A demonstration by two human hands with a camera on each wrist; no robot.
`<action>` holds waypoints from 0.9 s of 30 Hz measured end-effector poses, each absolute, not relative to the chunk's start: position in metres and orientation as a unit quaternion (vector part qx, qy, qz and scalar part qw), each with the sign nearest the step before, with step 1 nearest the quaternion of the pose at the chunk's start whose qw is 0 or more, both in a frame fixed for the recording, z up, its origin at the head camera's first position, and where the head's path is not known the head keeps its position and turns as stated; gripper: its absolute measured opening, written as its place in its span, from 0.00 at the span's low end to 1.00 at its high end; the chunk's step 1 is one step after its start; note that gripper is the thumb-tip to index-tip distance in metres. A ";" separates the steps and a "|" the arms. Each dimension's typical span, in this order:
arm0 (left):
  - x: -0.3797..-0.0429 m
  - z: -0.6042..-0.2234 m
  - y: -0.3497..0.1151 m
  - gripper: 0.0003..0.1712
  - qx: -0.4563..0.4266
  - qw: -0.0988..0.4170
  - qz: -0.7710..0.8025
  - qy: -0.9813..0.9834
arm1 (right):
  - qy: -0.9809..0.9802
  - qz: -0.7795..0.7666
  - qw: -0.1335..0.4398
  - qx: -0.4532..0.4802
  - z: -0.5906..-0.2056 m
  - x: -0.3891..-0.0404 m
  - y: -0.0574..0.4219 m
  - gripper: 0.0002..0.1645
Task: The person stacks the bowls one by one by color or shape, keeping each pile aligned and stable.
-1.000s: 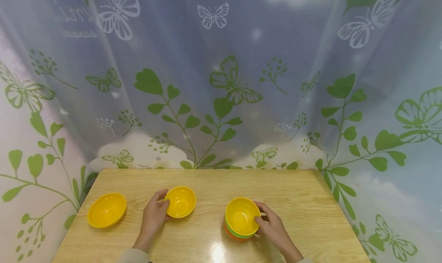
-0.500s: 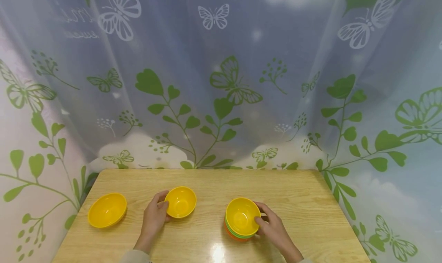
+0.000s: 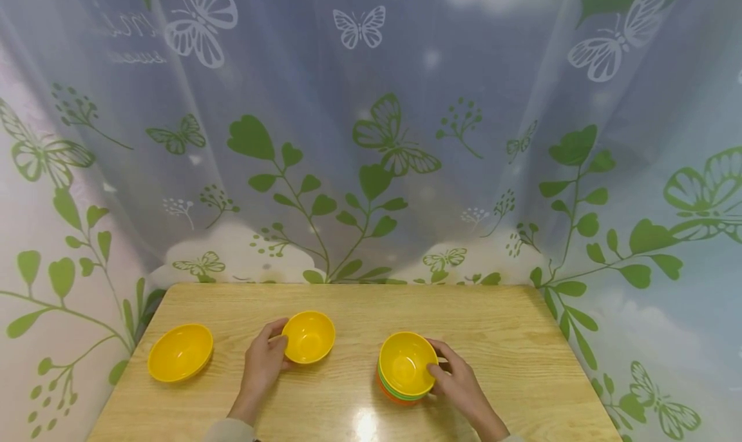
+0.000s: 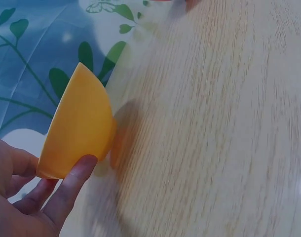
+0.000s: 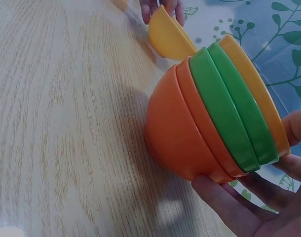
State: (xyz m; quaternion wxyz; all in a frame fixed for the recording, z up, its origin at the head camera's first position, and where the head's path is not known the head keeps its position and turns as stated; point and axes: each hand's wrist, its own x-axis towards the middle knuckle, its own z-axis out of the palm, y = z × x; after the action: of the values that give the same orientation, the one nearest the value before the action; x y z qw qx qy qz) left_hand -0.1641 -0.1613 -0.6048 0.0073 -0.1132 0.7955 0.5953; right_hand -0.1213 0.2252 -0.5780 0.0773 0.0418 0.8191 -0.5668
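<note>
My left hand point(image 3: 263, 363) pinches a small yellow bowl point(image 3: 310, 337) at its left rim, thumb inside and fingers below. In the left wrist view that bowl point(image 4: 80, 126) is seen from the side, its base close over the wood and its shadow beside it. On the right, my right hand point(image 3: 462, 383) holds a stack of nested bowls by its right side, a yellow bowl point(image 3: 407, 363) topmost. The right wrist view shows green bowls point(image 5: 224, 108) under the yellow one and orange bowls point(image 5: 172, 126) at the bottom, with fingers along the stack's side.
Another yellow bowl point(image 3: 181, 353) stands alone near the left edge of the wooden table point(image 3: 493, 319). Behind the table and along both sides hangs a curtain point(image 3: 313, 75) printed with leaves and butterflies.
My left hand has shifted slightly right with its yellow bowl, towards the stack. The right hand, the stack and the far left bowl have stayed in place.
</note>
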 end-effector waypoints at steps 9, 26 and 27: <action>-0.166 -0.597 -0.150 0.25 -0.097 0.007 0.610 0.787 | 0.817 -0.568 0.091 0.045 -0.578 -0.121 0.225 0.28; -0.161 -0.566 -0.126 0.25 -0.044 0.014 0.629 0.776 | 0.819 -0.566 0.091 0.040 -0.580 -0.122 0.227 0.28; -0.161 -0.564 -0.125 0.25 -0.039 0.015 0.630 0.775 | 0.819 -0.565 0.090 0.039 -0.580 -0.122 0.227 0.28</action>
State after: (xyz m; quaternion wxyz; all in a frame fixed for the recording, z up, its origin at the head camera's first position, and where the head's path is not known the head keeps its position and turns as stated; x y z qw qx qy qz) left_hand -0.1606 -0.1245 -0.5643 0.0146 -0.0395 0.7753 0.6302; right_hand -0.1220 0.2269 -0.5797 0.0904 0.0387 0.8195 -0.5646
